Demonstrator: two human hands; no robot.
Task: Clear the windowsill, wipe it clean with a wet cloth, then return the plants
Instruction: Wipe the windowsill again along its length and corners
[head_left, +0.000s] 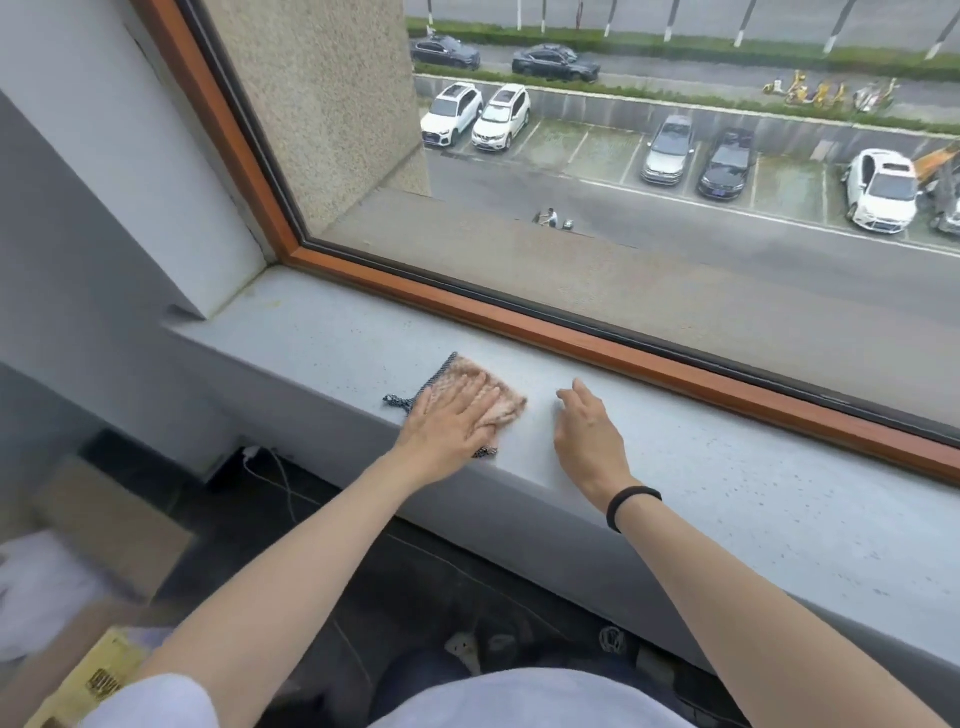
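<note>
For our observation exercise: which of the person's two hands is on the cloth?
The left hand, pressed flat on the pinkish-brown knitted cloth; the right hand, wearing a black wristband, is beside it over bare grey windowsill.

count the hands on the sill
2: the left hand presses flat on the cloth; the right hand rests on the bare sill just right of it.

White sleeve (156, 701), black wristband (636, 492) (right)
</note>
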